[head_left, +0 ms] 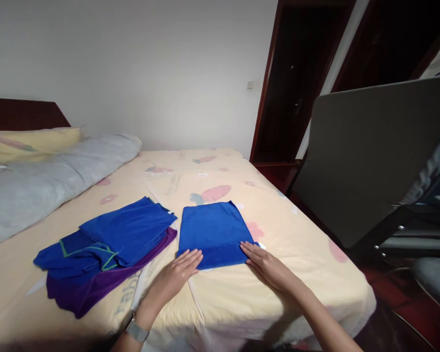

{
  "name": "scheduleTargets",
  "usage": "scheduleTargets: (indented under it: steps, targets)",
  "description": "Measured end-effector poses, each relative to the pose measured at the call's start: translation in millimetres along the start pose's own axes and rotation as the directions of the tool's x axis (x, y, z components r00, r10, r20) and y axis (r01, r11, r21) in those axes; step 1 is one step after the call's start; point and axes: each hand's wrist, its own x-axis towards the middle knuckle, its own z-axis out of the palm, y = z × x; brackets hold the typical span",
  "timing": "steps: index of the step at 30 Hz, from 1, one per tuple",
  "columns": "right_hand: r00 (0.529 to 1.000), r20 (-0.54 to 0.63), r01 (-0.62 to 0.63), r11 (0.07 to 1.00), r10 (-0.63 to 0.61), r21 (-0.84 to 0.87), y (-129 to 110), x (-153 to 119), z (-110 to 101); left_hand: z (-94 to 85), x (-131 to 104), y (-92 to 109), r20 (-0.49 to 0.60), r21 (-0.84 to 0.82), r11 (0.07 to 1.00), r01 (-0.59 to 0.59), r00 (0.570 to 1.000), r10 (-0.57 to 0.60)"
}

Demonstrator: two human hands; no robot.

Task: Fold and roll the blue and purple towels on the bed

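On the bed [297, 239] before me, the left hand [183, 266] and right hand [267, 263] lie flat, fingers outstretched and gripping nothing, on the near corners of a blue cloth [214, 225] with a folded strip along its near edge. Left of it sits a pile of blue and purple cloths [128, 230]; farther off I see a grey quilt [66, 166], then a white wall [161, 73].
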Motion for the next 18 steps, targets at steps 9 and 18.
scheduleTargets:
  steps: [9,18]
  targets:
    - [0.995,0.093,-0.049,0.997,0.043,0.057,-3.0,0.4,-12.6,-0.8,-2.8,-5.8,0.021,-0.098,0.994,0.039,0.999,-0.037]
    - [0.994,0.011,0.112,0.977,-0.112,-0.182,-30.5,19.0,-8.9,-17.9,9.9,10.8,-0.038,0.040,0.999,-0.009,0.999,0.010]
